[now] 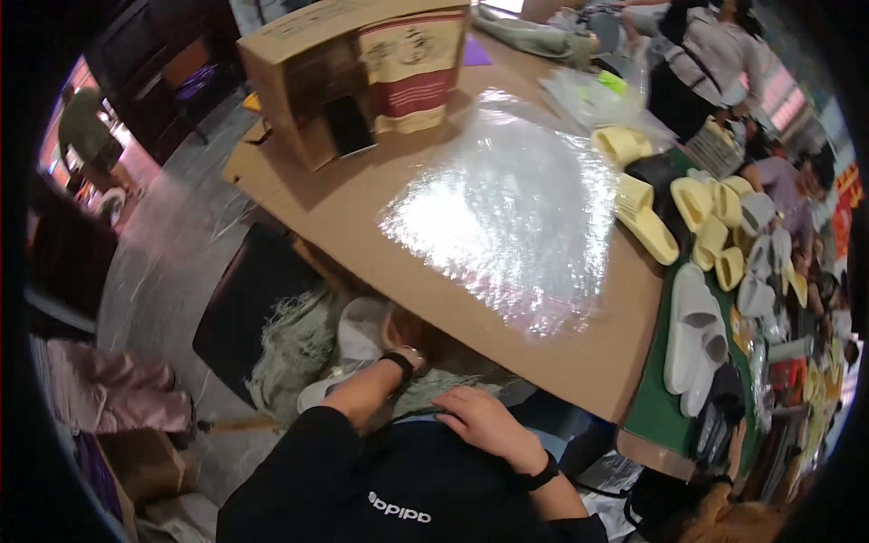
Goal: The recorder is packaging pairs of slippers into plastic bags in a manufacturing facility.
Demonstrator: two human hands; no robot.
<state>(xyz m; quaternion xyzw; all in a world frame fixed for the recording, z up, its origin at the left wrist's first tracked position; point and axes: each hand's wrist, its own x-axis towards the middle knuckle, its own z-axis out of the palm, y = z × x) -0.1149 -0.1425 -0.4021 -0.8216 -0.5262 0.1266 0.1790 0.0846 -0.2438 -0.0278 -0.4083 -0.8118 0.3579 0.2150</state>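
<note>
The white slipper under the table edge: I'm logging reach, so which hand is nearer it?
Left. The left hand reaches beside the white slipper; the right hand rests farther right on dark fabric.

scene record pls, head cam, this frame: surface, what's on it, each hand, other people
surface: cardboard sheet over a green table
centre: clear plastic bag, lying flat
far end: open cardboard box
right side: yellow slippers and white slippers, loose
left hand: below the table edge, at a pale slipper; grip hidden
right hand: resting on dark clothing at the lap, holding nothing visible
others: a person at the far right
</note>
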